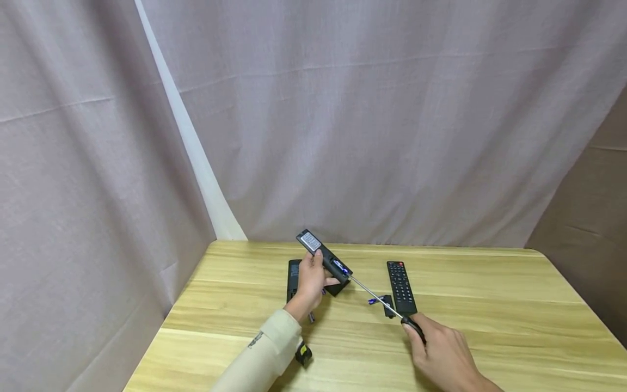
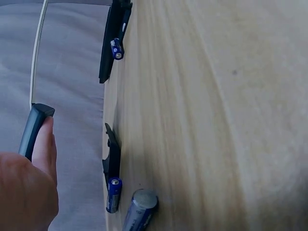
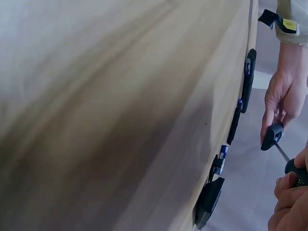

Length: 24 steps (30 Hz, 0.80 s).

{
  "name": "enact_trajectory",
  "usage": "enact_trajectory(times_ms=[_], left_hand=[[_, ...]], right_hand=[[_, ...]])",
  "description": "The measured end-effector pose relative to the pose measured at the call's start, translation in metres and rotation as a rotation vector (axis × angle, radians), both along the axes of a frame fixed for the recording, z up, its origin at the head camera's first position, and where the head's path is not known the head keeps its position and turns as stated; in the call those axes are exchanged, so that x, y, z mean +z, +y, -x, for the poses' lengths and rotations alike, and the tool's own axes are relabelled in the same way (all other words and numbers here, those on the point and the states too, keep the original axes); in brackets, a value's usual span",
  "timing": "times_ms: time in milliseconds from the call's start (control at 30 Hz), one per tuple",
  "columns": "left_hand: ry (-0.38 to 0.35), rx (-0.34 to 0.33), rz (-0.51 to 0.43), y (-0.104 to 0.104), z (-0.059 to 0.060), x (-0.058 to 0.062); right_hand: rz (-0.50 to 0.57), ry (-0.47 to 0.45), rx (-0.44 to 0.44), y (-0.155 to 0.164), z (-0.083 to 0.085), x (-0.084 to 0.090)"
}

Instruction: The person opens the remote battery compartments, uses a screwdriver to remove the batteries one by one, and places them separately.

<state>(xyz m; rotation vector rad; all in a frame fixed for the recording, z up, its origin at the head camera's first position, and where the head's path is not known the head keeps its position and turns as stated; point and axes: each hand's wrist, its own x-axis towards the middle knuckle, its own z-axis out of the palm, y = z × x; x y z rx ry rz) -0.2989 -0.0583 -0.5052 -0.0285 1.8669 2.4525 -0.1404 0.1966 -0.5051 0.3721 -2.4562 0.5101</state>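
Nearest, the right hand (image 1: pixel 443 354) grips a screwdriver (image 1: pixel 387 307) by its black handle, the shaft slanting up into the open battery bay of a remote control (image 1: pixel 323 256). The left hand (image 1: pixel 309 283) clasps that remote, tilted above the wooden table (image 1: pixel 490 326). Beyond, a second remote (image 1: pixel 401 287) lies face up.

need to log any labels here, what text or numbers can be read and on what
None reads clearly.
Sticker on the held remote: print too small to read.
Button markings on the remote on the table: too small.
Mark on the sleeve: blurred.
White marks on the screwdriver handle: partly hidden, unreadable.
Yellow tag on the wrist strap: too blurred.
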Motion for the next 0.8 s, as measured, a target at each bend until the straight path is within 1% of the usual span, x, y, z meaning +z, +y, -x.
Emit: enact_trajectory(times_ms=[100,267,500,633,733,800], left_hand=[[-0.011,-0.002,-0.014,0.0,0.0,0.0004],[-0.017,0.006,-0.007,-0.0005,-0.0005,0.0006],[0.004,-0.011,0.039,0.0051,-0.007,0.0016],[0.006,0.007,0.052,0.0078,-0.0064,0.0029],[0.001,0.025,0.045,0.0073,-0.005,0.0043],[0.006,0.025,0.041,0.0058,-0.0043,0.005]], right_hand=[[0.008,-0.017,-0.003,-0.0008,-0.0008,-0.001],[0.023,-0.025,-0.004,-0.0013,-0.0013,-0.0029],[0.054,-0.045,-0.018,-0.0026,-0.0005,-0.0008],[0.055,-0.053,-0.019,-0.0009,-0.002,0.0033],[0.053,-0.054,-0.026,0.0025,-0.0043,0.0057],[0.05,-0.058,-0.036,0.0047,-0.0057,0.0066]])
